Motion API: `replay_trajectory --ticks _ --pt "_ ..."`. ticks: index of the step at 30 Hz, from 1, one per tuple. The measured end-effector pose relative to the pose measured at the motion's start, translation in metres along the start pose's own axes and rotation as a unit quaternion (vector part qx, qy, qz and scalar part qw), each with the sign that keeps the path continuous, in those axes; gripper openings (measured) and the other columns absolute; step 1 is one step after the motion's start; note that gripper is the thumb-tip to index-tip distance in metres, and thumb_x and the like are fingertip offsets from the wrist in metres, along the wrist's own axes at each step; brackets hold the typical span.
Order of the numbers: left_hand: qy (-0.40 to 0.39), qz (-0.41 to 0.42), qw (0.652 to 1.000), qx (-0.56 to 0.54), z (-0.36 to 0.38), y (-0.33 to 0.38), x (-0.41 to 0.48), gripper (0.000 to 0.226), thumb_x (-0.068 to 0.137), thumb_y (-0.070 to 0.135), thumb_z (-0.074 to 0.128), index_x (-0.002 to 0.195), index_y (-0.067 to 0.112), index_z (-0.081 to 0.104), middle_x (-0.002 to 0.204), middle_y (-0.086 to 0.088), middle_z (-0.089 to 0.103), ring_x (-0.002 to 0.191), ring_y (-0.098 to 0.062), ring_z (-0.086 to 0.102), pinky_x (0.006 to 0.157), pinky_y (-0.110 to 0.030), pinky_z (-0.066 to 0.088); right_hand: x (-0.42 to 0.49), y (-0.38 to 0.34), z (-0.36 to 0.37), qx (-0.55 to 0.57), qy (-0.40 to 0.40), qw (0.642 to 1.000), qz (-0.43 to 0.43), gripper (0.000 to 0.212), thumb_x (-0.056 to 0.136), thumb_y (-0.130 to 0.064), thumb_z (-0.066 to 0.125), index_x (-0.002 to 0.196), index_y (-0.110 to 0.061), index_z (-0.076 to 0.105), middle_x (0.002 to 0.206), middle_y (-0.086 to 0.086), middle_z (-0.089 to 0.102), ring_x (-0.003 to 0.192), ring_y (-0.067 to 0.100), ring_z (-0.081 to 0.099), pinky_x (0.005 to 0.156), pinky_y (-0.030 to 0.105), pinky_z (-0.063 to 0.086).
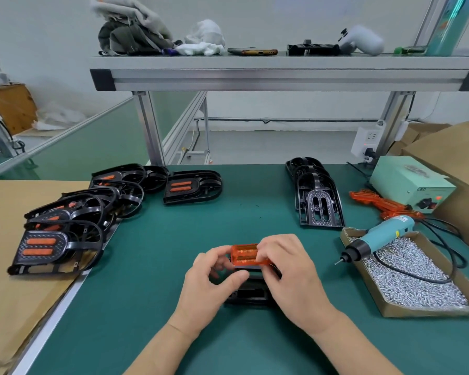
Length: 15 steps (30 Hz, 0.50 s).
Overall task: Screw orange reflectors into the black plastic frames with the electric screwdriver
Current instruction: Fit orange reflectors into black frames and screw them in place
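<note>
Pinching the reflector (pixel 245 255) from both ends, the left hand (pixel 209 288) closes its thumb and curled fingers (pixel 217 254) on the left edge, while the right hand (pixel 295 277) curls its fingers over the right edge. The part is held tilted just above the frame (pixel 248 293), which lies on the mat (pixel 152 280) beneath both palms and is largely hidden. Whether the reflector touches its seat cannot be told. Likely faults from here: pressed in askew, the reflector may sit proud so that the screw holes fail to line up, and a screw driven then could strip the plastic; a slack pinch at one end may let it drop. The screwdriver (pixel 382 236) rests apart to the right, its body across the box (pixel 423 311) of screws (pixel 417 296); its cable (pixel 428 281) loops over the screws and may snag fingers reaching for one. Bare frames (pixel 320 207) stand stacked behind the box, with spare reflectors (pixel 377 201) beside them. Finished frames (pixel 52 244) crowd the left edge and the cardboard (pixel 16 307).
</note>
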<state>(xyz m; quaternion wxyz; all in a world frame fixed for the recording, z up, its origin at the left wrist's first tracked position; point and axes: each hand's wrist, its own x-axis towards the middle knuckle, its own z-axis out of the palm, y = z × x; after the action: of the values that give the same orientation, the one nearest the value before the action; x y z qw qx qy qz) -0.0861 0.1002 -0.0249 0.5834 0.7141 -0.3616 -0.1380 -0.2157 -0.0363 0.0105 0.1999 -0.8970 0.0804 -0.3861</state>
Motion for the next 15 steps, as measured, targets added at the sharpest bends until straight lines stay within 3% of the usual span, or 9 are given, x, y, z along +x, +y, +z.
replay_trajectory --ticks 3,5,9,12,15 --pt "-0.004 0.003 1.000 -0.012 -0.002 -0.004 0.000 0.049 0.077 0.027 0.085 0.114 0.052 0.066 0.100 0.012 0.066 0.093 -0.013 0.061 0.088 -0.029 0.050 -0.006 0.006 0.006 -0.023 -0.008 0.999 -0.044 0.023 0.080 0.012 0.067 0.089 -0.009 0.063 0.106 -0.006 0.059 0.098 0.018 0.051 0.088 0.023 0.044" --pt "-0.006 0.004 1.000 -0.012 -0.004 -0.006 0.001 0.051 0.077 0.023 0.085 0.113 0.053 0.066 0.104 0.012 0.066 0.099 -0.010 0.062 0.091 -0.027 0.048 -0.010 0.009 0.008 -0.019 -0.025 0.999 -0.043 0.020 0.083 0.007 0.070 0.092 -0.010 0.065 0.111 -0.006 0.059 0.102 0.017 0.051 0.090 0.023 0.044" --pt "-0.006 0.041 0.999 0.031 -0.004 -0.001 0.003 0.049 0.074 0.039 0.078 0.116 0.057 0.061 0.107 0.022 0.064 0.113 -0.009 0.053 0.090 -0.009 0.037 -0.017 0.008 0.003 0.065 -0.031 0.997 0.021 0.021 0.089 -0.007 0.067 0.108 -0.014 0.067 0.124 -0.006 0.055 0.117 0.014 0.053 0.095 0.021 0.043" --pt "-0.015 0.060 0.997 0.056 -0.002 -0.002 0.003 0.047 0.073 0.051 0.072 0.119 0.053 0.060 0.107 0.018 0.065 0.114 -0.015 0.050 0.093 -0.014 0.037 -0.017 0.006 -0.003 0.114 -0.005 0.988 0.105 0.028 0.089 0.002 0.063 0.113 -0.013 0.066 0.131 -0.003 0.049 0.126 0.017 0.052 0.098 0.025 0.048" --pt "-0.019 0.055 0.997 0.055 -0.002 -0.003 0.003 0.045 0.075 0.047 0.073 0.119 0.051 0.062 0.107 0.017 0.065 0.115 -0.015 0.050 0.095 -0.016 0.038 -0.012 0.002 -0.006 0.161 -0.011 0.969 0.187 0.030 0.088 0.005 0.065 0.108 -0.017 0.068 0.122 -0.006 0.058 0.117 0.011 0.059 0.092 0.021 0.052"
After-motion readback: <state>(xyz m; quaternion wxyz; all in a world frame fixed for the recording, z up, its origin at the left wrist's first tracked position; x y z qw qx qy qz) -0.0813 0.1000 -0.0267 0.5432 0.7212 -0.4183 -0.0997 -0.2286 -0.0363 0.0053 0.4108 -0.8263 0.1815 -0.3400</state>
